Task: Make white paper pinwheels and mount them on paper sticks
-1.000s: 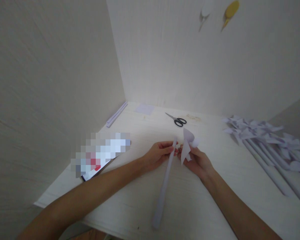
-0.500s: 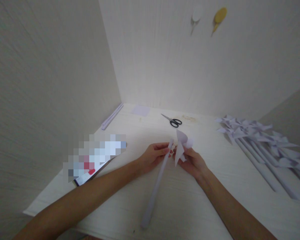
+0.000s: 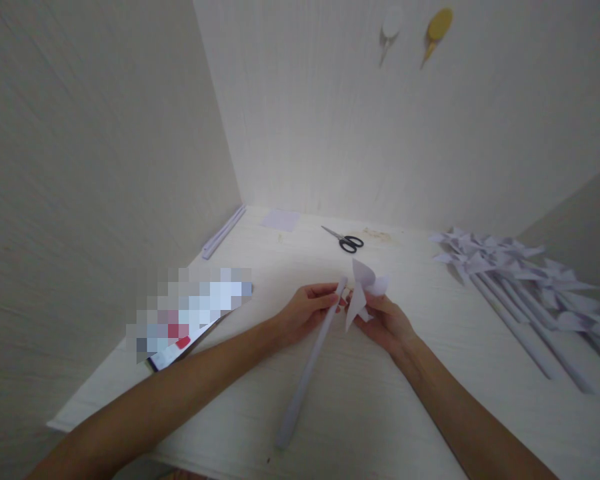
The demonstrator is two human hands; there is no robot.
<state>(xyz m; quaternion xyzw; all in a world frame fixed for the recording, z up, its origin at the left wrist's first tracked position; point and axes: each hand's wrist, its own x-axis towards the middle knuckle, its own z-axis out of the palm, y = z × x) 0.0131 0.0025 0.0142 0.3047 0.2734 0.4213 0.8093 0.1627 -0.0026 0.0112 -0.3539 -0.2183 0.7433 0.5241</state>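
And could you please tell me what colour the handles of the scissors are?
The scissors' handles are black; they show best in the head view.

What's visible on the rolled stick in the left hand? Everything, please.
The rolled stick is a slim, straight, pale whitish-lilac tube, apparently paper, with no visible print. The left hand pinches it near its far end. It slants toward the near edge of the white table, looking wider at the near end. Whether that end touches the table, or the far end touches the paper pinwheel beside it, is unclear.
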